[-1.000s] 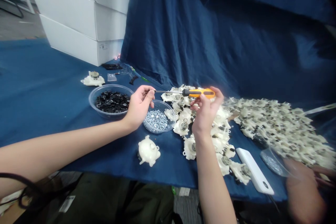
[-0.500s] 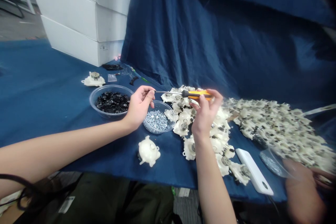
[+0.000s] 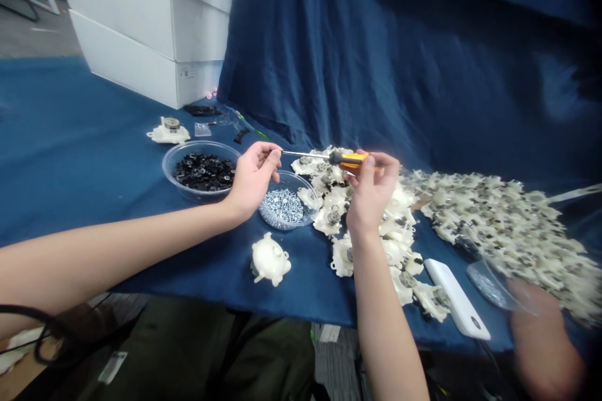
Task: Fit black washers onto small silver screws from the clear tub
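My right hand (image 3: 371, 191) is closed around the yellow and black handle of a screwdriver (image 3: 350, 160), held level above the table with its shaft pointing left. At the shaft's tip, the fingers of my left hand (image 3: 256, 178) are pinched together; whatever is between them is too small to make out. Below my left hand stands a clear bowl of silver screws (image 3: 285, 205). To its left is a clear bowl of small black parts (image 3: 204, 172). A single cream plastic part (image 3: 271, 260) lies on the blue cloth nearer to me.
Many cream parts with metal pieces (image 3: 333, 213) lie around my right forearm, and a larger pile (image 3: 498, 219) spreads further right. A white power bank-like device (image 3: 456, 297) lies near the front edge. At right, another person's hand (image 3: 540, 326) is by a clear bowl (image 3: 491, 285). White boxes (image 3: 126, 25) stand behind.
The view has tilted down slightly, so the table things sit a little higher in the picture. Both hands keep the same hold, with the screwdriver's tip still at my left fingers.
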The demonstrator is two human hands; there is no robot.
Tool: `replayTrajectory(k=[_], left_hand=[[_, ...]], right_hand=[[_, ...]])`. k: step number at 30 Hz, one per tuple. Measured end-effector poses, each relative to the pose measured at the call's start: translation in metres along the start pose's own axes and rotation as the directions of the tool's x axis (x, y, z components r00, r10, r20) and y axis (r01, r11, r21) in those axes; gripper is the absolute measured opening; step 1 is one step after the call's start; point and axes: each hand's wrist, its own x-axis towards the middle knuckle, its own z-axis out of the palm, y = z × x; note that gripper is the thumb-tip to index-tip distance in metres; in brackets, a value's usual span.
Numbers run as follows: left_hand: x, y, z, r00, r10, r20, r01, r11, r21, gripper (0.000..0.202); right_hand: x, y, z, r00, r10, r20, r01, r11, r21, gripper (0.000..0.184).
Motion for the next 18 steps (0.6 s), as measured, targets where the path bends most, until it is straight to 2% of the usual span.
replayTrajectory(k=[9, 18], left_hand=[[0.0009, 0.0034, 0.0037, 0.999, -0.032, -0.030, 0.032, 0.999, -0.015, 0.002], [0.0018, 0.0035, 0.0056, 0.996, -0.060, -0.073, 0.058, 0.998, -0.036, 0.003]], right_hand=[[-0.0001, 0.0020, -0.0027, 1.000, 0.011, -0.027, -0.010, 0.999, 0.037, 0.031], [0.0017, 0.0037, -0.0076, 0.992, 0.055, 0.111, -0.065, 0.994, 0.087, 0.030]])
